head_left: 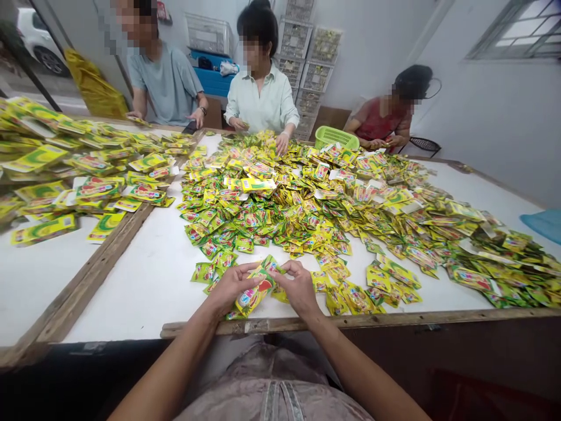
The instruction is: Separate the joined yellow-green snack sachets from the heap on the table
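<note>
My left hand (230, 287) and my right hand (299, 287) meet near the front edge of the white table (144, 275). Together they grip a small stack of yellow-green sachets (258, 286), fingers curled round it. Loose sachets lie right beside my hands, and a large heap of the same sachets (315, 204) covers the table beyond them.
Three other people sit at the far side, their hands on sachets. A green basket (335, 137) stands by the rightmost person. A second table on the left holds larger yellow-green packets (87, 169). Crates are stacked against the back wall. A wooden rim (394, 318) edges the table.
</note>
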The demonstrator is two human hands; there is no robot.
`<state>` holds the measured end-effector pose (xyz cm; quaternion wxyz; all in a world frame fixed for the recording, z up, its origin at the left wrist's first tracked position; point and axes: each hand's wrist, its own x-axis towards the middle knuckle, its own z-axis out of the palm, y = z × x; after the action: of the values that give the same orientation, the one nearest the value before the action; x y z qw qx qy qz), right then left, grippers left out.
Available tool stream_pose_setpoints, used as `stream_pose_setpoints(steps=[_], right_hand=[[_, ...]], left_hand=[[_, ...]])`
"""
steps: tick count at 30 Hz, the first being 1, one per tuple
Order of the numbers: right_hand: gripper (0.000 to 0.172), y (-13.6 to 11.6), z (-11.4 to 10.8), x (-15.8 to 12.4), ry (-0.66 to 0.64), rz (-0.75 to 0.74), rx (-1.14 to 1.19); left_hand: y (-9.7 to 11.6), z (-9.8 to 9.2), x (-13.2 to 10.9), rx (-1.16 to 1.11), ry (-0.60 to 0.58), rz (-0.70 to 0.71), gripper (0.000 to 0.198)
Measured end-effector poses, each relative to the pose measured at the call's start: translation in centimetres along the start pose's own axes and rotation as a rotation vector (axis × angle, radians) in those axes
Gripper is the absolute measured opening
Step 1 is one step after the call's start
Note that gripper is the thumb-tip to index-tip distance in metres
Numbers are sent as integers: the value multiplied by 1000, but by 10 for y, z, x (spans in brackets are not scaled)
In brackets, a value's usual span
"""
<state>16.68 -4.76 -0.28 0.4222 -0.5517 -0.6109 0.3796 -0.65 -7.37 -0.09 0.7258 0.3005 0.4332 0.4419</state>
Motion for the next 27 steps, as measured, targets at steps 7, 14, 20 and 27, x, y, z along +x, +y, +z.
stream_pose_setpoints(steps=[7, 14, 20, 27], right_hand=[[25, -9, -4, -3, -123, -173, -173], [20, -16, 9, -4, -359, -136, -222], [30, -21, 28, 7, -275, -16, -56], [33, -35, 45, 22, -476, -212, -100]], left_hand=[[2, 4, 0, 0, 12, 43, 53], [4, 3, -2, -62, 56, 23, 50], [14, -3, -11, -72, 5, 87, 47], [34, -25, -26, 267, 71, 82, 49]])
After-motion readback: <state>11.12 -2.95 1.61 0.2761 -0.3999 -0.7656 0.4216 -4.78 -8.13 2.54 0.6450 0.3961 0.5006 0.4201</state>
